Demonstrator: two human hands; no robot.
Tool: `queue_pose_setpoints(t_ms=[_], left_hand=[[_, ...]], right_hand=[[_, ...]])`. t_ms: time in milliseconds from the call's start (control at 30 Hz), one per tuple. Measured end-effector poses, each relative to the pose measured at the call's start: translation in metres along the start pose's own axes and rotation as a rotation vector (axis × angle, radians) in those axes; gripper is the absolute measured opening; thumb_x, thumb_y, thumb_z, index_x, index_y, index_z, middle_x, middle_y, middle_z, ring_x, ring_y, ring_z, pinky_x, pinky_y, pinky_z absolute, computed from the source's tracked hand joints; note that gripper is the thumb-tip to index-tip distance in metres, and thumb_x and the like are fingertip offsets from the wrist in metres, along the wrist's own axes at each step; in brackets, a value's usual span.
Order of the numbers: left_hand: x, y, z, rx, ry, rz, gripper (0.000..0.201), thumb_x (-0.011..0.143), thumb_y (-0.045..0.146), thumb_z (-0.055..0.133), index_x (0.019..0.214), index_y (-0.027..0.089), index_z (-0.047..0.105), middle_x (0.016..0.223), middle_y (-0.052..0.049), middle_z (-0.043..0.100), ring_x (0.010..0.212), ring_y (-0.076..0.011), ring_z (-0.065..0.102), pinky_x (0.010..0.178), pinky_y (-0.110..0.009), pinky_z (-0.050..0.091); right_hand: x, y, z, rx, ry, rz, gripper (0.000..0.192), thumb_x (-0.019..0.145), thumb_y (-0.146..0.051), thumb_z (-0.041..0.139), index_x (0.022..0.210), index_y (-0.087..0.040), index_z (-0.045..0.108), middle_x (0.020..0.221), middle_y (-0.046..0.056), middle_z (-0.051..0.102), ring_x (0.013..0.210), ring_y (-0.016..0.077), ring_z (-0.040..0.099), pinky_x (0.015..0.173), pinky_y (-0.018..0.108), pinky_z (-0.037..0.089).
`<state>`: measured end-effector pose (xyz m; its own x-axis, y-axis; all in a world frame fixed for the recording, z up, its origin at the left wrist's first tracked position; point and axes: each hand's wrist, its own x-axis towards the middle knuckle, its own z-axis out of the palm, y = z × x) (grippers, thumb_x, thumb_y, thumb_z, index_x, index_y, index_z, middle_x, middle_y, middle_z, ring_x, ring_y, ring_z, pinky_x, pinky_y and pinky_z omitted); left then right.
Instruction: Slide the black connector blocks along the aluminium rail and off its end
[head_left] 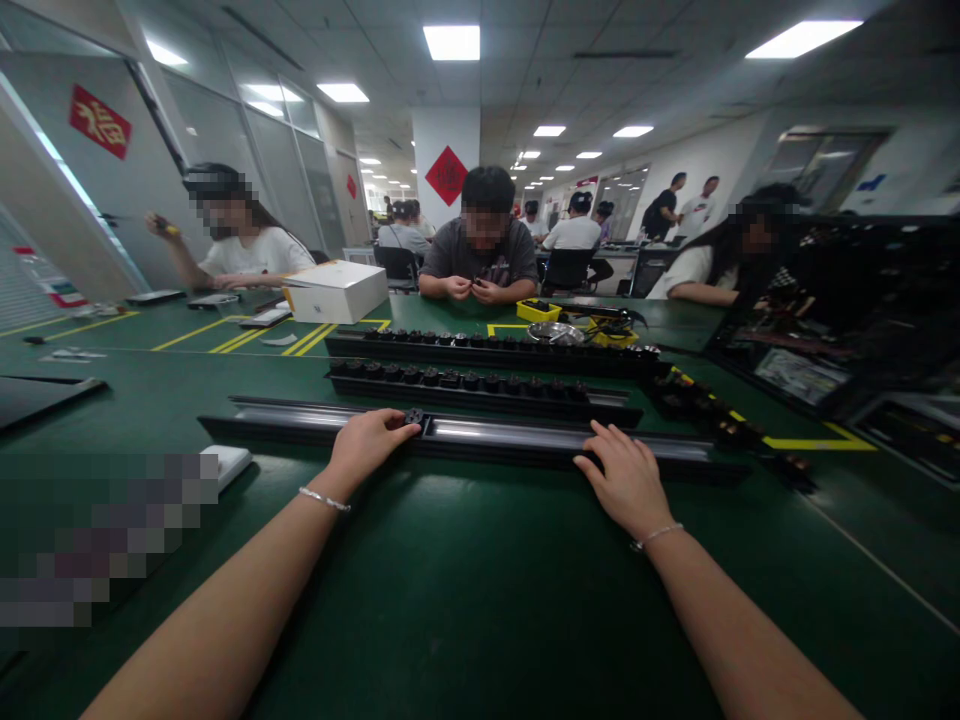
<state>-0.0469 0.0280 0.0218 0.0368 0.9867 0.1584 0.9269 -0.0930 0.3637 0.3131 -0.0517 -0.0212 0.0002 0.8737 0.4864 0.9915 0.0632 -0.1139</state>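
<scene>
A long black channel rail (510,437) with a shiny inner floor lies across the green table in front of me. In its left part sits a small black module (415,417) that looks like a power socket. My left hand (367,445) pinches this module between thumb and fingers, at the rail's near edge. Further right, my right hand (624,475) rests over the rail with its fingers spread and nothing held. Behind lies a second black rail (600,403) carrying a row of similar modules (470,381).
Another filled rail (465,350) lies farther back. Beyond it are a metal dish (555,333), a yellow bin (538,311) and a white box (337,291). More modules trail down the right side (705,410). A person (480,250) opposite handles a small part; others sit on both sides.
</scene>
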Motion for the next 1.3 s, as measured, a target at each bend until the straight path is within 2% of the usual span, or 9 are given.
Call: queue_pose_setpoints(t_ms=[267,467,1000,1300], left_hand=[[-0.0026,0.0037,0.0007,0.002,-0.002,0.024,0.047,0.08,0.06,0.045,0.103,0.027,0.069,0.1,-0.003,0.072,0.091,-0.0236,0.065,0.073,-0.03,0.047],[-0.0039,0.0054,0.0001,0.13,-0.003,0.016,0.044,0.087,0.043,0.032,0.103,0.026,0.07,0.101,-0.006,0.072,0.093,-0.0257,0.065,0.075,-0.032,0.047],[-0.0028,0.0035,0.0063,0.142,0.05,0.186,0.045,0.088,0.04,0.033,0.098,0.023,0.073,0.101,-0.006,0.072,0.094,-0.0237,0.064,0.082,-0.03,0.046],[-0.0049,0.0084,0.0077,0.095,-0.021,0.208,0.041,0.088,0.038,0.035,0.103,0.027,0.072,0.106,-0.003,0.071,0.097,-0.0235,0.064,0.082,-0.031,0.046]], right_hand=[[0.0005,0.0003,-0.0006,0.003,-0.018,0.006,0.03,0.089,-0.045,0.042,0.091,-0.023,0.062,0.134,0.007,0.052,0.127,0.0278,0.042,0.1,0.051,0.031],[0.0005,-0.001,-0.0019,0.003,-0.019,0.008,0.029,0.089,-0.044,0.042,0.091,-0.023,0.062,0.134,0.007,0.052,0.127,0.0276,0.042,0.1,0.051,0.031],[-0.0003,-0.0012,-0.0016,0.001,-0.007,0.0,0.031,0.089,-0.044,0.04,0.092,-0.023,0.061,0.134,0.008,0.053,0.126,0.0271,0.043,0.1,0.05,0.031],[-0.0001,-0.0011,-0.0017,0.013,-0.005,0.003,0.031,0.088,-0.045,0.04,0.091,-0.023,0.062,0.133,0.008,0.053,0.126,0.0276,0.043,0.1,0.051,0.03]])
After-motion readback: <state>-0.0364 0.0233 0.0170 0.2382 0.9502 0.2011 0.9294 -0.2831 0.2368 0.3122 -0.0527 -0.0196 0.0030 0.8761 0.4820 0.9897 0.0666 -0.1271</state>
